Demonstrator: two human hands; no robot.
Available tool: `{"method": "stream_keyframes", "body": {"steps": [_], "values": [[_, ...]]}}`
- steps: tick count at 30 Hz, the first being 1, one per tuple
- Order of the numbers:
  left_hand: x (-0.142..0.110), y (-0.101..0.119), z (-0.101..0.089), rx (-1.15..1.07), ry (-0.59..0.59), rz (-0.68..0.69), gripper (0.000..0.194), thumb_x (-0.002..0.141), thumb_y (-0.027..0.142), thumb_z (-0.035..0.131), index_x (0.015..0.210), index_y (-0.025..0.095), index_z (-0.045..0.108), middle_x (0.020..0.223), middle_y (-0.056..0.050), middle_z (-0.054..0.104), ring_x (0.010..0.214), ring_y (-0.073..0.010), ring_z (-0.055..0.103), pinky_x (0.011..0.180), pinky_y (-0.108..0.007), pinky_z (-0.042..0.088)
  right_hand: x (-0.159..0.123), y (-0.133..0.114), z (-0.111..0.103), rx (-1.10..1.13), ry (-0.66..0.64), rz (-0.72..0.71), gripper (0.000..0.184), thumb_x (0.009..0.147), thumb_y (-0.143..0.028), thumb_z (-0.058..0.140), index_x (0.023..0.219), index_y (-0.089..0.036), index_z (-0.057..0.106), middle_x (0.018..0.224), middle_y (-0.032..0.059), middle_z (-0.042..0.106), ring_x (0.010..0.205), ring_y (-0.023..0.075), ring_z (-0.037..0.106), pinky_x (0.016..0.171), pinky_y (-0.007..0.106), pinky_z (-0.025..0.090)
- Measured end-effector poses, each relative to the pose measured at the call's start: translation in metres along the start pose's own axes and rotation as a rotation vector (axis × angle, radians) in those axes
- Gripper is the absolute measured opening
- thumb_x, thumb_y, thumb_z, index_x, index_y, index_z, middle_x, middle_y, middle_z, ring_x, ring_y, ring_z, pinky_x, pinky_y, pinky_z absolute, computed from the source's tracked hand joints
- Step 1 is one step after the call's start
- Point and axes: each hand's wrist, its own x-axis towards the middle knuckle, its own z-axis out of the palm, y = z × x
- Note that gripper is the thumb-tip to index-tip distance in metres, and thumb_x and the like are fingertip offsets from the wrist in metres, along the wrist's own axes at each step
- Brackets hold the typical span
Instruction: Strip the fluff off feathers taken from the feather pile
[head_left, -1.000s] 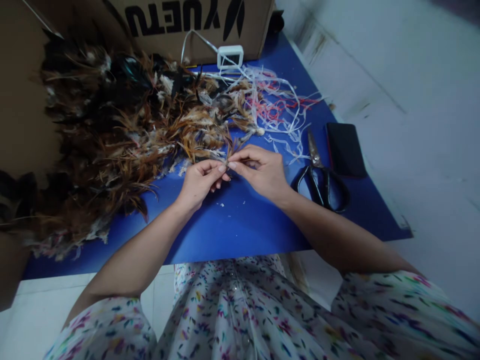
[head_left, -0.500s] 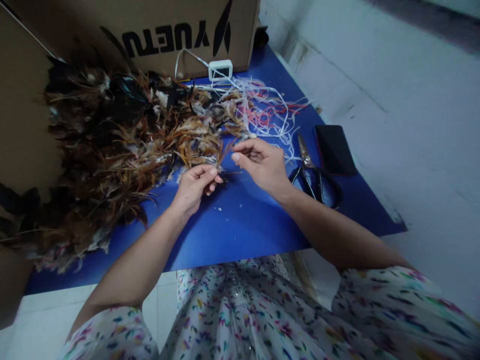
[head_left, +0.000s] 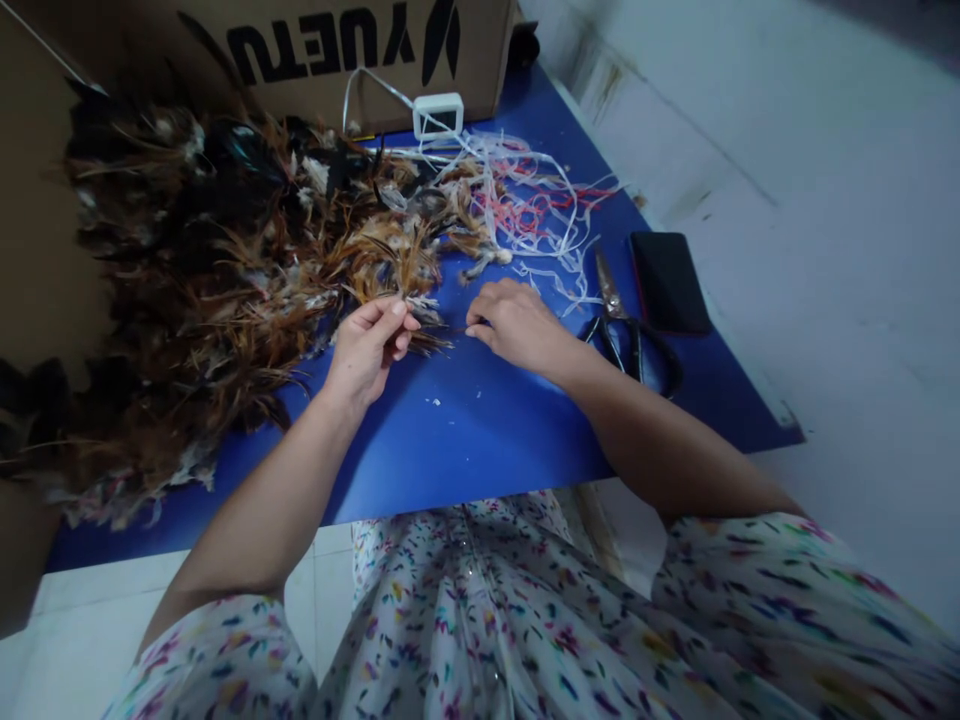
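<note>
Left hand [head_left: 366, 350] close by feather heap [head_left: 217, 280], pinching feather tuft [head_left: 408, 270] upright; right hand [head_left: 514, 322] apart, farther right of heap, fingers curled, grip unclear; loose feathers [head_left: 433, 343] between.

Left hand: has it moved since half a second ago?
Yes. The left hand has shifted left, farther from the scissors lying on the table.

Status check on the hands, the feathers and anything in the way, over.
Left hand pinches feathers. Right hand near loose feathers, hold unclear. Scissors lie close on the right; feather pile crowds left hand.
</note>
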Motion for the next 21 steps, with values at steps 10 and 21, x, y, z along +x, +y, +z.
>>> {"method": "stream_keyframes", "body": {"steps": [10, 21], "values": [[-0.001, -0.002, 0.0, -0.038, -0.017, -0.003, 0.016, 0.076, 0.021, 0.079, 0.074, 0.015, 0.066, 0.06, 0.003, 0.064, 0.045, -0.0034, 0.048, 0.039, -0.014, 0.032, 0.0, -0.008, 0.004, 0.04, 0.0, 0.041, 0.014, 0.093, -0.008, 0.051, 0.094, -0.012, 0.065, 0.101, 0.0153, 0.069, 0.096, 0.0266, 0.06, 0.083, 0.038, 0.042], [-0.004, -0.007, 0.001, -0.083, -0.092, -0.052, 0.013, 0.076, 0.021, 0.079, 0.076, 0.013, 0.068, 0.062, 0.002, 0.063, 0.045, -0.0033, 0.048, 0.039, -0.014, 0.031, 0.005, -0.003, -0.003, 1.163, 0.178, 0.194, 0.014, 0.075, -0.022, 0.078, 0.077, -0.017, 0.065, 0.066, -0.0002, 0.069, 0.053, 0.0077, 0.051, 0.053, 0.024, 0.039]]}}
